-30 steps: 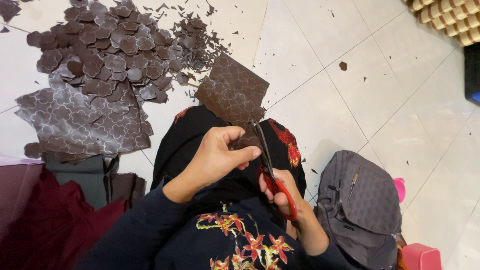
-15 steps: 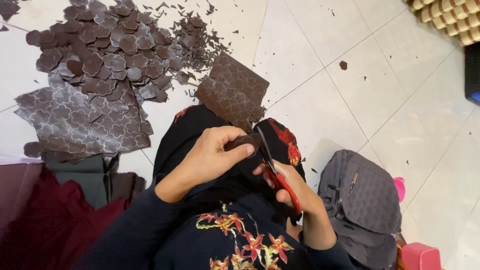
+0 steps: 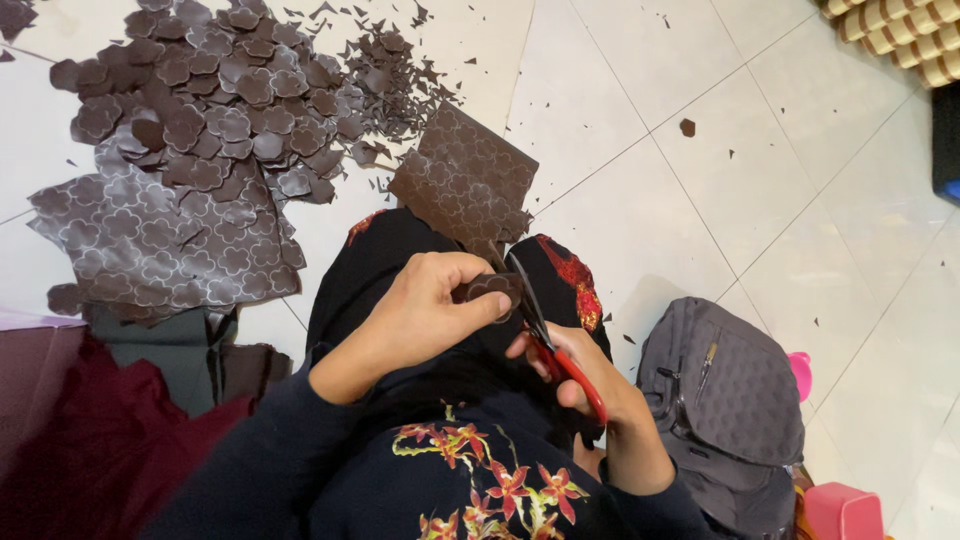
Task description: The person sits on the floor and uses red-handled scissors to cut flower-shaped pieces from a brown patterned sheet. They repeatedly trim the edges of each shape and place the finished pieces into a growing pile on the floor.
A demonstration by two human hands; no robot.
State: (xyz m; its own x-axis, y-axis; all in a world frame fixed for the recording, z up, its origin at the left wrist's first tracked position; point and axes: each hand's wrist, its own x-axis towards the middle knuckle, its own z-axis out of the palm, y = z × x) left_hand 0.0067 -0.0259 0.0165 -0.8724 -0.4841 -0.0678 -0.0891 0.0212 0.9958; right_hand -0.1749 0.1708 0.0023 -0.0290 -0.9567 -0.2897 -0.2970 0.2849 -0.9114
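Note:
My left hand pinches a small dark brown flower-shaped piece of patterned sheet over my lap. My right hand grips red-handled scissors, whose blades reach up beside that piece. A larger brown sheet printed with flower outlines hangs off my knee onto the white tiled floor, just beyond the scissor tips.
A heap of cut brown flower shapes and scraps lies at the upper left, above a wide patterned sheet. A grey backpack sits at my right with a pink box. Dark red cloth lies at left.
My left hand has turned the small piece and moved slightly right. The scissors have shifted lower and closer to the piece, with my right hand following.

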